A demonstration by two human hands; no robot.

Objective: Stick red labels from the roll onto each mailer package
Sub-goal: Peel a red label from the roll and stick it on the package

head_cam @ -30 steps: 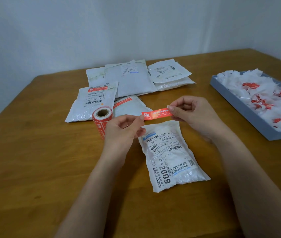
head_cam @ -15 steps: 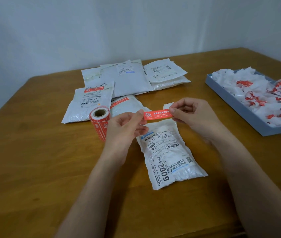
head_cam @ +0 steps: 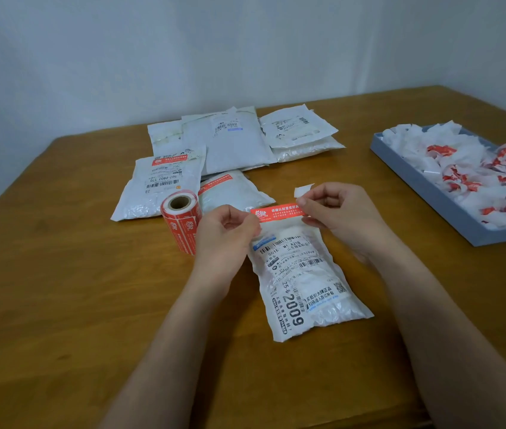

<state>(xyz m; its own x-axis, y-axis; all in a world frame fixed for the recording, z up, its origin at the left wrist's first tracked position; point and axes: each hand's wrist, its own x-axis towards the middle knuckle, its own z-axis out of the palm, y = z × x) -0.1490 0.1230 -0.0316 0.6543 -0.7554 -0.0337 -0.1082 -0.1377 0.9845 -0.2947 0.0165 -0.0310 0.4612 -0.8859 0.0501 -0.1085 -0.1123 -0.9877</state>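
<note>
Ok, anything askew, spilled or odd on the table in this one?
Nothing spilled or damaged. The mailers at the back lie in a loose overlapping heap, and the grey tray holds crumpled label backing. Both hands hold the red label over the nearest mailer.

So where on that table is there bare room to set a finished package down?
Bare wood lies left of the label roll and along the near edge. Between the nearest mailer and the grey tray is a narrower strip. The far middle is crowded with stacked mailers.
</note>
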